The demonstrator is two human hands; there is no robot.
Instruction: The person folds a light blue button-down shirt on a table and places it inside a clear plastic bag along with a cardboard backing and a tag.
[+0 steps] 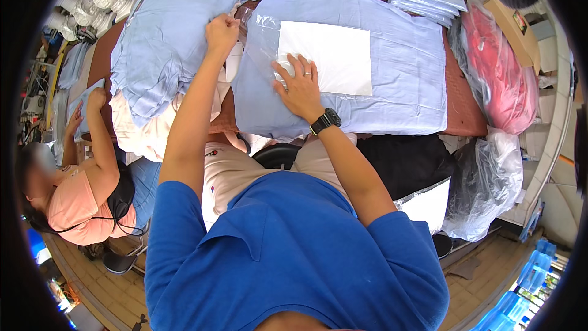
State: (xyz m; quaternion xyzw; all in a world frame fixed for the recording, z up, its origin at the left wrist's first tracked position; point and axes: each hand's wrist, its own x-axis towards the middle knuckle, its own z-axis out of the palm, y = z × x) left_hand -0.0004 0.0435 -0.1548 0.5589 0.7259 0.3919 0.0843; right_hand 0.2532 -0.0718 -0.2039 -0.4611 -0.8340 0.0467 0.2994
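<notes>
White sheet (344, 55) lies on blue cloth (407, 86), partly under right hand (299, 89).

Upper garment: 1 plain blue T-shirt (318, 251) with a round neckline (293, 305) and 2 short sleeves (174, 224) of matching colour. The front shows 1 triangular fold (246, 233) left of centre; whether it forms a pocket cannot be determined. Legwear (229, 171): pale pink, small coloured marks (212, 152) on the left thigh. Right wrist: 1 black watch (326, 121), rounded case, dark strap. Right hand (300, 90): 1 slim ring (307, 73).
</notes>
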